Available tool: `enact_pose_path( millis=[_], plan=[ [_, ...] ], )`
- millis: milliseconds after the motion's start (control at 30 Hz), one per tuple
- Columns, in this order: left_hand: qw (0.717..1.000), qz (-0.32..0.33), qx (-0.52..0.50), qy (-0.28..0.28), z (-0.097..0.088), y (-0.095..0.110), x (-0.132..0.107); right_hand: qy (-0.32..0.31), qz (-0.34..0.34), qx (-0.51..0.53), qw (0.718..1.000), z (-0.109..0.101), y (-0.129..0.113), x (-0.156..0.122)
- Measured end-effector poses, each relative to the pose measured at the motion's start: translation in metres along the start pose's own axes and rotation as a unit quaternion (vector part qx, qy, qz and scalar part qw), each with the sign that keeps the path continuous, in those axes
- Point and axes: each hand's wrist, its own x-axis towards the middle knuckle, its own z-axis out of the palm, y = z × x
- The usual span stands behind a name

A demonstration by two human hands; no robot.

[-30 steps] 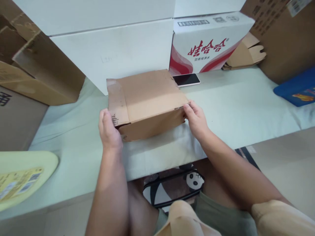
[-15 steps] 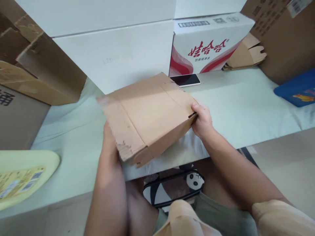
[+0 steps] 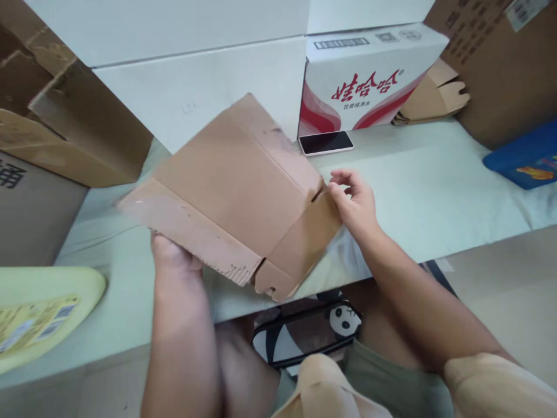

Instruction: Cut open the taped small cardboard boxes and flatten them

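A partly folded cardboard box (image 3: 226, 174) is tilted in front of me above the cloth-covered surface, with creased flaps and torn, ragged edges. My left hand (image 3: 174, 252) grips it from below at the left flap, and most of those fingers are hidden behind the cardboard. At the box's right corner, near a small slot, is my right hand (image 3: 354, 200). Its thumb touches the edge there, while the other fingers are loosely bent and apart from the thumb.
A black-screened phone (image 3: 326, 143) lies behind the box, before a white and red carton (image 3: 348, 87). Large white boxes (image 3: 200, 98) stand at the back. Brown cartons (image 3: 91, 122) and a pale green item (image 3: 47, 307) are left; flattened cardboard (image 3: 430, 96) and a blue package (image 3: 522, 157) are right.
The cardboard box has turned and tipped, its left flap swinging left and its far corner rising. My left hand moved left with it. My right hand's fingers have loosened at the right corner.
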Motion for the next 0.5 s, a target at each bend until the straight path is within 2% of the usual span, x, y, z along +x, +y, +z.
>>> enact_pose_path(
  millis=[67, 133, 200, 267, 333, 367, 433, 500],
  plan=[
    [1.000, 0.015, -0.025, -0.006, 0.006, 0.005, 0.000, 0.037, 0.000, 0.000, 0.999, 0.000, 0.005, 0.004],
    [0.999, 0.034, -0.037, -0.009, 0.007, 0.008, 0.002, 0.010, 0.052, 0.045, 0.998, 0.001, 0.008, 0.006],
    [0.998, 0.037, -0.045, -0.024, 0.007, 0.009, 0.003, -0.084, 0.134, 0.114, 0.981, 0.004, 0.008, 0.003],
    [0.997, 0.034, -0.052, -0.036, 0.008, 0.009, 0.003, -0.202, 0.206, 0.172, 0.942, 0.007, 0.002, -0.004],
    [0.997, 0.036, -0.059, -0.042, 0.009, 0.010, 0.000, -0.293, 0.243, 0.207, 0.901, 0.010, -0.007, -0.012],
    [0.996, 0.042, -0.064, -0.041, 0.010, 0.011, -0.002, -0.317, 0.249, 0.218, 0.889, 0.011, -0.011, -0.015],
    [0.995, 0.052, -0.081, -0.031, 0.010, 0.013, -0.004, -0.329, 0.247, 0.238, 0.880, 0.009, -0.021, -0.019],
    [0.992, 0.042, -0.114, 0.016, 0.008, 0.017, -0.002, -0.304, 0.239, 0.252, 0.887, 0.004, -0.030, -0.017]
  ],
)
